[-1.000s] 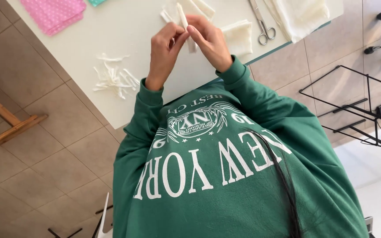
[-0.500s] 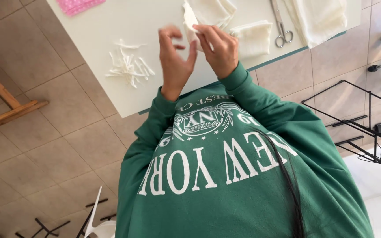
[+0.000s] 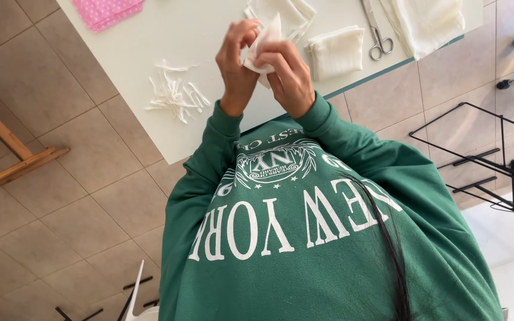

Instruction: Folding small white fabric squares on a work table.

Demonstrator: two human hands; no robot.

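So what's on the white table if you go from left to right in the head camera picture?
Pink dotted cloth → pile of white scraps → left hand → small white cloth held by both hands → folded white cloth → scissors → big white cloth.

Soft cloth, matt tabletop, polished metal

A soft, matt white cloth piece (image 3: 264,44) is pinched; the table (image 3: 150,47) is seen as smooth and matt, the scissors (image 3: 376,30) as shiny metal, the sweatshirt (image 3: 328,249) as knitted fabric

The picture's top edge cuts off the scissors (image 3: 377,32) and pink cloth (image 3: 109,10).
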